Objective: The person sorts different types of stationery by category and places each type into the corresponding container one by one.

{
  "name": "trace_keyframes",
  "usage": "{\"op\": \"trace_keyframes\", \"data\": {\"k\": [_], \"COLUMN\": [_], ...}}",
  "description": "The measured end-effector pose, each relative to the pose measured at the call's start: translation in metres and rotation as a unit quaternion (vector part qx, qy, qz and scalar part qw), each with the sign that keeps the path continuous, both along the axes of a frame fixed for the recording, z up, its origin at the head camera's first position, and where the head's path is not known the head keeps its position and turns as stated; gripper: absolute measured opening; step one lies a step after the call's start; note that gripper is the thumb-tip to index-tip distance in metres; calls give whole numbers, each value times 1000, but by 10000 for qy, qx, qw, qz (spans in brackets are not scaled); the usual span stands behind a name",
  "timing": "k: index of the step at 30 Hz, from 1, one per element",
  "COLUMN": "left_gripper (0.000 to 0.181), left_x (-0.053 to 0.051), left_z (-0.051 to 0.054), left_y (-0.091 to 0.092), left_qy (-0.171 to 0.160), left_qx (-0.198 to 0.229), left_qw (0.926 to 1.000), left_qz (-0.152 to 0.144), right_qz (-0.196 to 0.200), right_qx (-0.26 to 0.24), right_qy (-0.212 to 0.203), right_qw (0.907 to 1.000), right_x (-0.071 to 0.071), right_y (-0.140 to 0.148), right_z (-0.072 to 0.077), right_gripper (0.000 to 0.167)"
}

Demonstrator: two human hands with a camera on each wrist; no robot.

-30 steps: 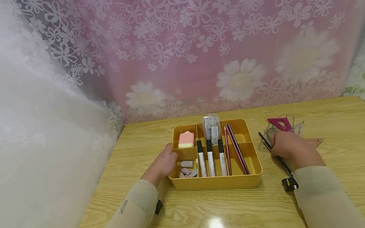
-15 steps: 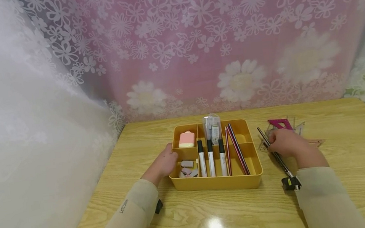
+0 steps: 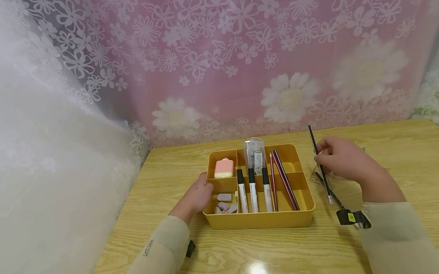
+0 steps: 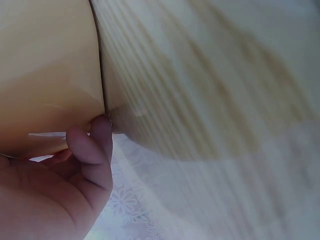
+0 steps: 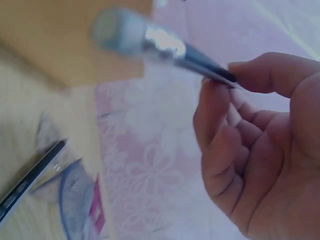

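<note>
Up comes one black pencil (image 3: 325, 183), pinched by the right hand (image 3: 345, 158), half-hiding plastic rulers (image 5: 74, 197) near a second pencil (image 5: 31, 181); left hand (image 3: 199, 196) apparently grips the yellow tray (image 3: 255, 222).

From where I stand, the person wears long, pale beige sleeves, the left sleeve (image 3: 147, 271) nearer the table's (image 3: 302, 260) left edge, the right sleeve (image 3: 401, 249) towards its right. Each has a slightly darker, greenish band at the cuff. Small dark lettering (image 3: 149, 248) runs along the left one, seemingly "Let's Slim". A boxy black device (image 3: 345, 217) with a yellow-green patch (image 3: 351, 217) sits on a dark strap (image 3: 362, 218) at the right wrist; a little black block (image 3: 190, 248) peeks from beneath the left cuff.
</note>
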State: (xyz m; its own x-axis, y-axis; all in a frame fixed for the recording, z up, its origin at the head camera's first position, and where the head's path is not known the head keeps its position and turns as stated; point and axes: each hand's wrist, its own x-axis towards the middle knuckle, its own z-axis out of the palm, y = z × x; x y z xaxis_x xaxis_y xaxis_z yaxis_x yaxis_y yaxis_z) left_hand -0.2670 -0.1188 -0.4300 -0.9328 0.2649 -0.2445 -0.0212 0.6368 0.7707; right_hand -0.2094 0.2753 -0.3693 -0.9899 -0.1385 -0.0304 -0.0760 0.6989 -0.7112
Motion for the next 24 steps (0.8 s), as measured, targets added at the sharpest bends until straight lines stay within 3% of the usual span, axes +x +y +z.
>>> {"op": "trace_keyframes", "data": {"k": [5, 10, 18, 24], "left_gripper": [58, 58, 59, 58], "left_x": [1, 0, 0, 0], "left_z": [0, -1, -1, -1], "left_y": [-1, 0, 0, -1], "left_qy": [-26, 40, -43, 1], "left_qx": [-3, -18, 53, 20], "left_qw": [10000, 10000, 10000, 10000], "left_qz": [9, -16, -7, -29], "right_qz": [-109, -221, -262, 51], "right_qx": [-264, -249, -215, 298], "right_qy": [345, 602, 821, 510], "right_qw": [9990, 9976, 9960, 9982], "right_x": [7, 10, 10, 1], "right_y": [-12, -23, -33, -52], "right_z": [14, 18, 16, 6], "right_gripper": [39, 42, 40, 29]}}
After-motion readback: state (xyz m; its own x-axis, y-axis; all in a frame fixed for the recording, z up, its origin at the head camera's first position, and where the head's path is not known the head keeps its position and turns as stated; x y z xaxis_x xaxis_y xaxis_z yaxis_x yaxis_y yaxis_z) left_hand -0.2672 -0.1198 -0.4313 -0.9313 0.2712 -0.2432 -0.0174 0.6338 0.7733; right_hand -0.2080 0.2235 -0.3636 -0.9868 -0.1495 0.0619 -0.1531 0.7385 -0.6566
